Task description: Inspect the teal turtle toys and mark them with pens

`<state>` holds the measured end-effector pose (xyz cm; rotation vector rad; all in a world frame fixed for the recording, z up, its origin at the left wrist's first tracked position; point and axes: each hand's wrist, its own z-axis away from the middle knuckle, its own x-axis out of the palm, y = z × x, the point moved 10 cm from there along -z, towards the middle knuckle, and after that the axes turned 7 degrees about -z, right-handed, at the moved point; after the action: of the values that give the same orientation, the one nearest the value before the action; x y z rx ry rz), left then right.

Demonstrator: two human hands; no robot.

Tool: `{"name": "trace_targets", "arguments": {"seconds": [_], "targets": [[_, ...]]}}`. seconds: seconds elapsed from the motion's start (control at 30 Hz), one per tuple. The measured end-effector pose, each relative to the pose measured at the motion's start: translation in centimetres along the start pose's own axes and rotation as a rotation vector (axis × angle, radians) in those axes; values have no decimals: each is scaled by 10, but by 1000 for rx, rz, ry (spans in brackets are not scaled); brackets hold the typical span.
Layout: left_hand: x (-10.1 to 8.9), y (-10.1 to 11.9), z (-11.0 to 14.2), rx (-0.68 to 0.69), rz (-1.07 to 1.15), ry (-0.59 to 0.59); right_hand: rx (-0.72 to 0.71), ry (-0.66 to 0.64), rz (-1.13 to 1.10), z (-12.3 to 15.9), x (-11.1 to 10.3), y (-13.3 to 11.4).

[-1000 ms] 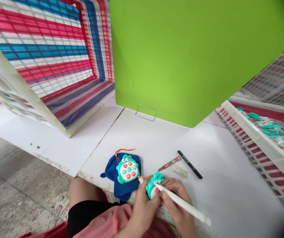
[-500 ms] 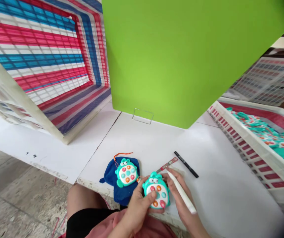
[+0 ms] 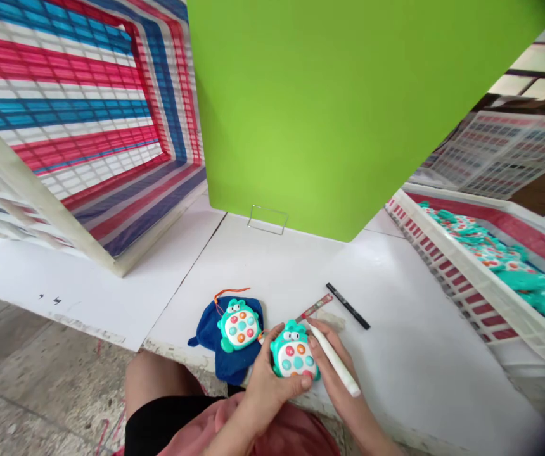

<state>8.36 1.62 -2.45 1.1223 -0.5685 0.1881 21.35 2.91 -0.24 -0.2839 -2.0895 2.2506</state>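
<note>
Both my hands are at the near edge of the white table. My left hand is closed round a teal frog-shaped button toy, its coloured buttons facing up. My right hand touches the toy's right side and holds a white pen-like stick that points toward the toy. A second, similar frog toy with an orange cord lies on a dark blue cloth just left of my hands.
A black pen, a small red strip and a pale eraser-like piece lie beyond my hands. A green board stands behind. A striped crate stands tipped at left. A white crate of teal toys sits at right.
The toy in my hands has turned from side-on to buttons-up and now lies lower near the table edge. The white stick has swung from across the toy to its right side.
</note>
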Motion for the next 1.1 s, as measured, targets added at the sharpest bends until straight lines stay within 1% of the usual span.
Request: {"name": "trace_targets", "arguments": {"seconds": [0.1, 0.2, 0.27, 0.33, 0.5, 0.57, 0.63, 0.7, 0.8, 0.87, 0.9, 0.97, 1.03, 1.1], "targets": [[-2, -6, 1, -93, -94, 50, -12, -1, -2, 0, 0, 1], [-2, -5, 2, -92, -104, 48, -9, -8, -15, 1, 0, 0], [0, -3, 2, -67, -58, 4, 5, -7, -26, 0, 0, -2], [-1, -3, 2, -56, 2, -16, 18, -3, -36, 0, 1, -6], [-8, -11, 0, -121, 71, 17, 43, -26, -37, -1, 5, -7], [-8, -13, 0, -126, 116, 10, 46, -37, -30, -2, 5, -6], [-6, -12, -1, -104, 186, -15, 51, -29, -80, -4, 4, -4], [-4, -10, -1, -69, 250, -27, 84, -2, -266, -7, 1, -2], [-6, -10, -3, -46, 280, -2, 205, 30, -740, -13, 3, 5], [-6, -10, -3, -37, 239, -6, 286, -15, -1021, -18, 13, 2], [-4, -10, -2, -32, 193, -27, 303, -47, -1119, -20, 17, -2], [3, -12, 1, -29, 47, -106, 300, -104, -1228, -25, 24, -12], [12, -20, 8, -68, -97, -242, 277, -130, -1274, -28, 28, -19], [21, -26, 19, -90, -193, -394, 279, -155, -1322, -29, 34, -24]]}}
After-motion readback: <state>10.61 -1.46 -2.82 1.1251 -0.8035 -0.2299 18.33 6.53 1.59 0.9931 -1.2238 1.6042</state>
